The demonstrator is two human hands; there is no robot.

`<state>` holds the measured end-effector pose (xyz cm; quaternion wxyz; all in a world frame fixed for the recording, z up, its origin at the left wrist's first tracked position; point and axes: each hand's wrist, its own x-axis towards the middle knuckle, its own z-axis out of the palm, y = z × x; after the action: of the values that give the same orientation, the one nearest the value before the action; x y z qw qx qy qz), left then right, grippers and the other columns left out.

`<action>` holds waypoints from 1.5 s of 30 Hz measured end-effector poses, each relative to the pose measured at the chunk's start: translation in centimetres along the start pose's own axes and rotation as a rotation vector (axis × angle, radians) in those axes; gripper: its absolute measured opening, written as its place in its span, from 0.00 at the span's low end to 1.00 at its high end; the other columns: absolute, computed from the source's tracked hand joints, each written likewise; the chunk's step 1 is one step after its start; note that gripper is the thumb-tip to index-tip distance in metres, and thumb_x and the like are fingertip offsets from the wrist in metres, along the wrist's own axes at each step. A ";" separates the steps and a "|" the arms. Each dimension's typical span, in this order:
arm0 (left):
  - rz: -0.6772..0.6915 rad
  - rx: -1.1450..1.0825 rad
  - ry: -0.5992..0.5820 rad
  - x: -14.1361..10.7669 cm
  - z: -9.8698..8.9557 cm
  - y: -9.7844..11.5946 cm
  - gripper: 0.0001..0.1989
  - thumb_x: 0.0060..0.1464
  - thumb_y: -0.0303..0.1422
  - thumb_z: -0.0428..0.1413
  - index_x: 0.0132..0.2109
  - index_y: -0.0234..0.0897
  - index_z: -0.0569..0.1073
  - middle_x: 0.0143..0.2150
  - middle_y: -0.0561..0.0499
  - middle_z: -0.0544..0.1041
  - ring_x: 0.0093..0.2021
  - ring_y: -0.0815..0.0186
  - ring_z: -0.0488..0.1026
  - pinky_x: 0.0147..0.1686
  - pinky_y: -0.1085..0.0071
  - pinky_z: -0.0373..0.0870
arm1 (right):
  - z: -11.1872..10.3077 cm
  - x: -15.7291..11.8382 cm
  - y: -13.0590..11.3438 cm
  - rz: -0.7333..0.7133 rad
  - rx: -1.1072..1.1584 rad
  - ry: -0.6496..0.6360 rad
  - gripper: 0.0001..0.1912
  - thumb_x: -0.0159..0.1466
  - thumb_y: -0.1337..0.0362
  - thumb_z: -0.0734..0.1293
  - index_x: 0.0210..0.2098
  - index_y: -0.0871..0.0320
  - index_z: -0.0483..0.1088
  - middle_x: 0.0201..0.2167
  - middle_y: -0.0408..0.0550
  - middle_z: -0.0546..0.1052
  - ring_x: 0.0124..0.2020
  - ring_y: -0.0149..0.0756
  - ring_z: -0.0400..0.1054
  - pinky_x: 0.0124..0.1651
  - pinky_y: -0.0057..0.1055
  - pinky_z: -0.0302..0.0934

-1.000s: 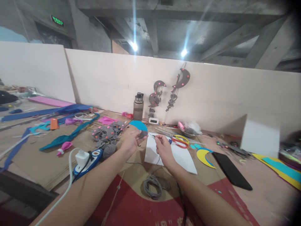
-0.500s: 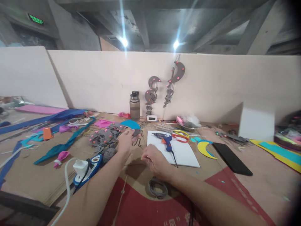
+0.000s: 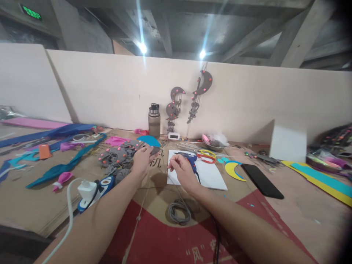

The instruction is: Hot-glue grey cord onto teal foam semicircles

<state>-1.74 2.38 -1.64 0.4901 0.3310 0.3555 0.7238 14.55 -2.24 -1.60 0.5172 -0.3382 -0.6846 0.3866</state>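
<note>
My left hand point(image 3: 142, 160) is closed on a small dark grey felt piece point(image 3: 155, 150), whose edge shows past the fingertips. My right hand point(image 3: 183, 171) is raised with fingers curled in a pinch, and a thin grey cord appears to run down from it; the fingertips are partly hidden. Below lies a loose coil of grey cord point(image 3: 179, 212) on the cardboard. Behind the left hand sits a blue half-round piece point(image 3: 149, 140). Beside it is a heap of grey felt shapes with pink dots point(image 3: 117, 156). A blue glue gun point(image 3: 192, 160) lies partly behind my right hand.
A white board point(image 3: 211, 179) lies under the glue gun and red-yellow scissors point(image 3: 206, 155). To the right are a yellow crescent point(image 3: 233, 171) and a black phone point(image 3: 262, 181). A bottle point(image 3: 154, 123) stands at the back. A power strip point(image 3: 103, 187) with a white cable is left.
My right hand has risen away from the coil toward the glue gun, drawing up the cord. The left hand keeps the grey piece. The view has shifted slightly.
</note>
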 end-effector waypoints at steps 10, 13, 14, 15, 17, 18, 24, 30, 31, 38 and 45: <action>0.081 0.024 -0.091 -1.4 1.3 0.2 0.07 0.42 0.30 0.61 0.27 0.31 0.70 0.26 0.52 0.73 0.29 0.69 0.73 0.39 0.65 0.75 | -0.4 0.7 2.8 0.063 0.125 0.036 0.03 0.54 0.66 0.59 0.27 0.57 0.64 0.22 0.40 0.70 0.24 0.29 0.63 0.32 0.29 0.60; 0.072 0.015 -0.105 -1.7 1.5 0.5 0.06 0.43 0.29 0.60 0.27 0.31 0.70 0.26 0.52 0.73 0.29 0.69 0.73 0.39 0.65 0.75 | -0.5 1.1 3.1 0.071 0.251 0.064 0.06 0.53 0.67 0.58 0.29 0.57 0.65 0.23 0.40 0.71 0.24 0.29 0.64 0.31 0.29 0.61; 0.069 0.019 -0.108 -1.8 1.5 0.5 0.06 0.43 0.29 0.60 0.27 0.31 0.70 0.27 0.51 0.74 0.30 0.69 0.73 0.39 0.65 0.75 | -0.6 1.2 3.2 0.078 0.281 0.078 0.06 0.54 0.66 0.58 0.29 0.57 0.65 0.23 0.40 0.71 0.25 0.29 0.64 0.31 0.30 0.62; 0.065 0.025 -0.111 -1.8 1.5 0.5 0.06 0.43 0.29 0.60 0.27 0.31 0.70 0.27 0.50 0.75 0.30 0.68 0.74 0.39 0.66 0.75 | -0.6 1.3 3.2 0.088 0.301 0.088 0.06 0.54 0.64 0.59 0.30 0.57 0.66 0.24 0.41 0.71 0.25 0.29 0.65 0.32 0.30 0.62; 0.061 0.037 -0.116 -2.0 1.6 0.5 0.06 0.43 0.29 0.60 0.27 0.31 0.71 0.28 0.49 0.75 0.31 0.68 0.74 0.39 0.66 0.75 | -0.7 1.5 3.4 0.112 0.323 0.111 0.08 0.54 0.61 0.62 0.31 0.57 0.66 0.26 0.41 0.71 0.28 0.29 0.66 0.34 0.30 0.63; 0.058 0.043 -0.123 -2.0 1.7 0.5 0.06 0.43 0.29 0.60 0.27 0.31 0.71 0.28 0.48 0.76 0.31 0.67 0.74 0.39 0.66 0.75 | -0.7 1.6 3.6 0.121 0.326 0.121 0.08 0.54 0.59 0.63 0.32 0.57 0.66 0.26 0.41 0.71 0.28 0.29 0.66 0.34 0.30 0.63; 0.041 0.027 -0.134 -2.5 2.1 0.7 0.07 0.42 0.29 0.61 0.27 0.30 0.71 0.29 0.48 0.75 0.32 0.67 0.74 0.41 0.64 0.74 | -0.6 1.7 4.3 0.116 0.314 0.104 0.05 0.55 0.62 0.62 0.28 0.57 0.64 0.22 0.38 0.69 0.24 0.27 0.62 0.32 0.27 0.59; 0.064 0.041 -0.126 -2.5 2.1 0.6 0.07 0.43 0.30 0.61 0.26 0.31 0.70 0.28 0.49 0.75 0.30 0.68 0.74 0.40 0.63 0.75 | -0.3 1.7 4.0 0.124 0.371 0.121 0.06 0.52 0.65 0.63 0.30 0.56 0.63 0.25 0.38 0.69 0.27 0.28 0.64 0.34 0.28 0.60; 0.074 0.051 -0.133 -2.5 2.1 0.5 0.08 0.43 0.31 0.61 0.26 0.31 0.70 0.28 0.49 0.75 0.30 0.67 0.74 0.39 0.64 0.75 | -0.3 1.7 4.0 0.122 0.359 0.145 0.08 0.51 0.64 0.64 0.32 0.56 0.63 0.28 0.40 0.71 0.30 0.29 0.65 0.36 0.28 0.60; 0.111 0.163 -0.193 -3.6 2.7 0.5 0.06 0.43 0.31 0.62 0.27 0.33 0.73 0.27 0.51 0.74 0.31 0.65 0.75 0.39 0.66 0.74 | -0.3 1.6 4.2 0.116 0.265 0.084 0.18 0.56 0.57 0.65 0.45 0.54 0.63 0.34 0.44 0.75 0.39 0.34 0.70 0.44 0.32 0.60; 0.116 0.103 -0.121 -2.8 2.3 -0.1 0.09 0.42 0.33 0.63 0.28 0.32 0.72 0.27 0.52 0.73 0.31 0.68 0.73 0.41 0.64 0.74 | -0.7 0.7 2.3 0.097 -0.144 0.014 0.11 0.62 0.60 0.57 0.29 0.55 0.68 0.17 0.38 0.66 0.22 0.31 0.62 0.29 0.29 0.54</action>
<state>1.06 0.19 -0.93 0.4501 0.4190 0.3422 0.7104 15.21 -0.38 -3.15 0.4771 -0.4099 -0.6898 0.3585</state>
